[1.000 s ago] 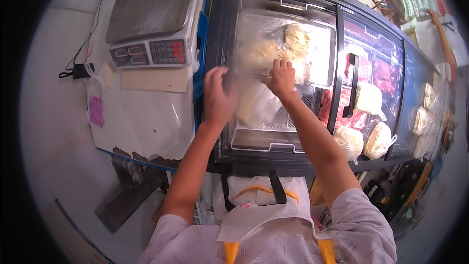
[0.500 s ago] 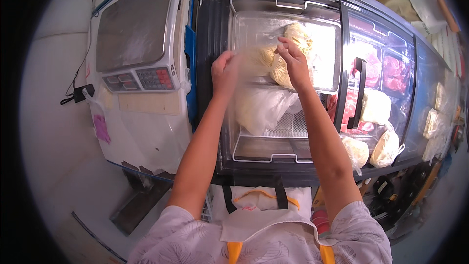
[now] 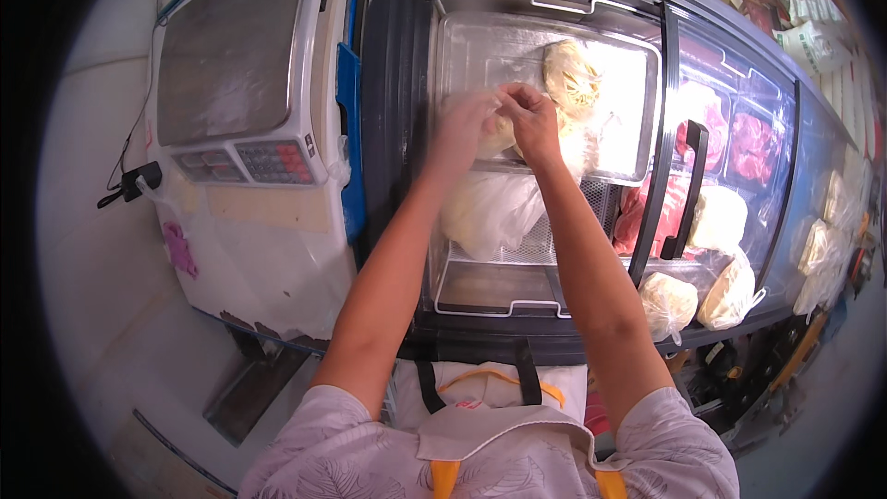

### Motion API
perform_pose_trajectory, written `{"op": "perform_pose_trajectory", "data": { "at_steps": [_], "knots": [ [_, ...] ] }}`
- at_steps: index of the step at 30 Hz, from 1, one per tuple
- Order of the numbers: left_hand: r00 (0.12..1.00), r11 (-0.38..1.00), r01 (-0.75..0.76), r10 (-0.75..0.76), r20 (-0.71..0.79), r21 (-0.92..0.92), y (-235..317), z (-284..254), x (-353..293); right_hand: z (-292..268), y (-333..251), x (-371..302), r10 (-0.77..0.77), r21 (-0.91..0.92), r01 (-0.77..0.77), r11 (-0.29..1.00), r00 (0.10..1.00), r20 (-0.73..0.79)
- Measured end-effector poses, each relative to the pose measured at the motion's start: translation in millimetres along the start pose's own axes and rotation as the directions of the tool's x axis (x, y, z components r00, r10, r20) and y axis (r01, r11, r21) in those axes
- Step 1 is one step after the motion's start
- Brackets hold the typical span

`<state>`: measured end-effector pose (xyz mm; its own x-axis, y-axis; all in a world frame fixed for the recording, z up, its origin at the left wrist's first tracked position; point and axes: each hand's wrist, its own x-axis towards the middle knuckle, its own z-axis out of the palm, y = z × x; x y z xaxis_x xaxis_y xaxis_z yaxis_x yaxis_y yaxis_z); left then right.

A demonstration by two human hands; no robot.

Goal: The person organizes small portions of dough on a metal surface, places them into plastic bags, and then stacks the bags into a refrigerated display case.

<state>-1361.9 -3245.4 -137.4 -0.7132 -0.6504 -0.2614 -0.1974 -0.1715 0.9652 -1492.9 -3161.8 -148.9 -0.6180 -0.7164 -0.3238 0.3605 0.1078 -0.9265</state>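
Observation:
My right hand (image 3: 534, 125) is closed in a pinch at the top of a clear plastic bag (image 3: 499, 137) of pale yellow strands that look like noodles. Close against it, my left hand (image 3: 465, 132) is also drawn in, its fingers bent at the bag's top and partly smeared by motion. Both hands hover over a metal tray (image 3: 485, 44) inside the open part of a chest display case. Another bag of yellow noodles (image 3: 571, 74) lies in the tray just beyond my right hand. Nearer me, a loose translucent plastic bag (image 3: 494, 214) rests on a perforated white basket.
A scale (image 3: 236, 55) stands on the white counter left of the case. Right, a sliding glass lid with a black handle (image 3: 686, 189) covers trays of red meat (image 3: 753, 143). Bagged pale food (image 3: 667, 303) sits on the glass. A white wire rack (image 3: 504, 312) borders the opening.
My left hand has come rightward from the opening's left side to meet my right hand. My right hand has shifted slightly left and nearer. The view has moved a little.

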Motion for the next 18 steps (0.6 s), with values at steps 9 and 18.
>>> {"op": "perform_pose_trajectory", "data": {
  "at_steps": [9, 18],
  "knots": [
    [0.980, 0.971, 0.166, -0.181, -0.077, -0.172, -32.9, 5.2, 18.8, -12.1, -1.9, -2.5, 0.137, -0.079, -0.122, 0.989, 0.967, 0.216],
    [0.985, 0.995, 0.064, -0.075, -0.157, -0.075, -31.6, 7.4, 13.8, -3.0, -0.3, -6.9, 0.097, -0.003, -0.097, 0.995, 0.989, 0.111]
  ]
}}
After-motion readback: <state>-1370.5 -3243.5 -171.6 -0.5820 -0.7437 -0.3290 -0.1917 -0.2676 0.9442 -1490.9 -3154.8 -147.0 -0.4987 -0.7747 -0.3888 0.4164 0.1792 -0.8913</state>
